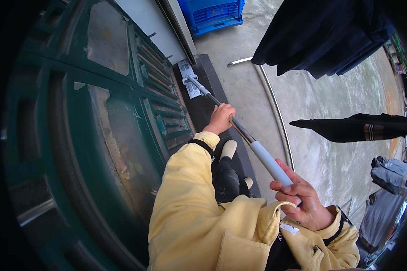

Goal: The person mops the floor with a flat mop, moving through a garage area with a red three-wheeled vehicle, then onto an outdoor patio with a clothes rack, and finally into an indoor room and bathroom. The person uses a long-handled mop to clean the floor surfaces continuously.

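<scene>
Here's the flat-headed mop [248,137], running on a long slant away from the body — its head [189,81] down on the dark tiled step [209,68] along the foot of the green door [122,97]. The left hand [220,119] leads, fingers wrapped round the bare metal pole [238,124]; that forward spot likely gives it the steering. And the right hand [305,198] is back at the butt end, around the pale grey-blue grip [267,160] — a lighter hold, this one, some fingers curled in, one digit stretched along the side. Hands set that far apart probably lend leverage and carry the head out to the door's edge. How hard either one squeezes, I can't tell.
</scene>
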A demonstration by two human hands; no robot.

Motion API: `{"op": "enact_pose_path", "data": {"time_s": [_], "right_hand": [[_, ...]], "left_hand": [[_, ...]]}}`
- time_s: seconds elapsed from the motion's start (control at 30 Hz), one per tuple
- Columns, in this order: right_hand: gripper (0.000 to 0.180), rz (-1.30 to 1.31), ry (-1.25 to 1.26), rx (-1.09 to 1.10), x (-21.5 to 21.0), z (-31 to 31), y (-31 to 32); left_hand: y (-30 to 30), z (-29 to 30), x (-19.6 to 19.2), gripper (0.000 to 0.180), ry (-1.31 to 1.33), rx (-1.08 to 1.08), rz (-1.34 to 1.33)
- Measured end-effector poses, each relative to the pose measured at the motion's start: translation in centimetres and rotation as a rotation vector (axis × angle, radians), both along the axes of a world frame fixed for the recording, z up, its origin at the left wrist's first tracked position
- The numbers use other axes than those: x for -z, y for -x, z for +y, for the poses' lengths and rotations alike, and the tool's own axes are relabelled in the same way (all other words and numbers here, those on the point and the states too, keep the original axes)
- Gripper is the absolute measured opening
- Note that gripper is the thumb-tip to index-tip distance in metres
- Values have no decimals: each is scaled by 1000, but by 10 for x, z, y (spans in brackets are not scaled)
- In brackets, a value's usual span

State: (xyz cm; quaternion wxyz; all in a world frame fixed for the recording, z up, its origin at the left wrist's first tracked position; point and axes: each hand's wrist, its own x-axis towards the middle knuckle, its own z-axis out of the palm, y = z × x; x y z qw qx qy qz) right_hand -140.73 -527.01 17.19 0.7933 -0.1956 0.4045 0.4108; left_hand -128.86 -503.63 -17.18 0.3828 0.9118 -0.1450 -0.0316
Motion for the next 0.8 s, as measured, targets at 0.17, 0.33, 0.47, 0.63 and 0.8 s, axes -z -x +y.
{"op": "enact_pose_path", "data": {"time_s": [0.17,0.33,0.47,0.63,0.8], "right_hand": [[74,-255,289,-253,-17,-25,-37],[69,-524,719,-435,-56,-41,-48],[55,-686,759,-525,-88,-45,-58],[42,-743,637,-399,-80,-17,-65],[33,-666,550,-481,-48,10,-71]], "left_hand": [[-36,3,11,10,-144,-22,93],[-35,-33,11,24,72,-102,-118],[-32,-46,-1,22,182,-120,-91],[-60,-2,-1,20,164,-11,-178],[-75,39,13,20,74,-85,-107]]}}
